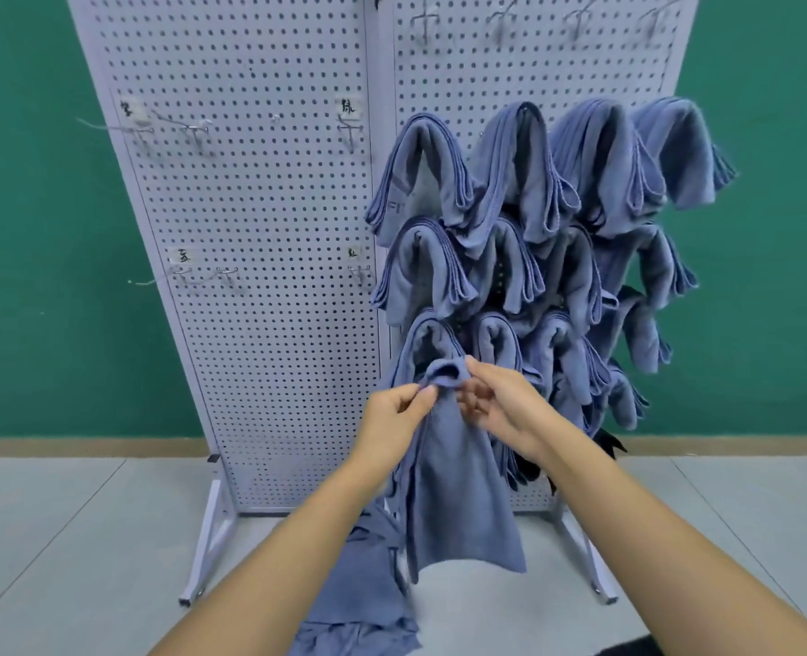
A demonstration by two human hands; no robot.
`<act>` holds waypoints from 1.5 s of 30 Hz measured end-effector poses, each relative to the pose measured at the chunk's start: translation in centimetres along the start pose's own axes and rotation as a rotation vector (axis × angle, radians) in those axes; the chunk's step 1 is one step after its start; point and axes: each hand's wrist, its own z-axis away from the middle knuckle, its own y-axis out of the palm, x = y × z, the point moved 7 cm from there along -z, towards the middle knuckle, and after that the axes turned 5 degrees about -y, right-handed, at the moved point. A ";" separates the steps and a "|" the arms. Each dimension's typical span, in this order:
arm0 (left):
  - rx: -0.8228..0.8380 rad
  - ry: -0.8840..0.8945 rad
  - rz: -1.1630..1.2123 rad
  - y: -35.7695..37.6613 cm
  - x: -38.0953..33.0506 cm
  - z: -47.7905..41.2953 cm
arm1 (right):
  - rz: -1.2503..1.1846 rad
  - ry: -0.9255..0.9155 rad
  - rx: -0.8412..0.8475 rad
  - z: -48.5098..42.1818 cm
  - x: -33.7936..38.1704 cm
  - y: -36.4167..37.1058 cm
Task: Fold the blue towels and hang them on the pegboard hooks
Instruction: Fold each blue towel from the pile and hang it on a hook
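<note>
Barely legible handwritten labels [181,256] on pegboard [259,324].

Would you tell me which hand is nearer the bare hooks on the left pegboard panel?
Left. The left hand is below the hooks; the right hand is farther right, beyond the held towel.

The right panel [486,73] of the pegboard is crowded: hung towels [524,205] overlap in three rows from its middle down, so a hand reaching there meets cloth. Above them the top hooks [501,21] stand uncovered, and the left panel [259,348] shows open hooks [193,130] with free air in front. The held towel [463,504], pinched by the left hand [392,419] and right hand [510,404], hangs before the lowest row. A loose pile [359,608] covers part of the floor [84,537] below it
</note>
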 end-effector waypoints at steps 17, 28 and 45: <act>0.374 0.023 -0.297 3.3 0.6 1.3 | 0.687 -0.265 -0.046 1.4 1.4 -1.9; 0.158 -0.063 -0.151 0.3 -0.2 1.4 | 0.727 -0.457 0.063 2.2 3.4 -1.9; 0.420 -0.088 -0.094 1.7 0.8 1.7 | 0.560 -0.141 0.371 2.3 0.8 -0.2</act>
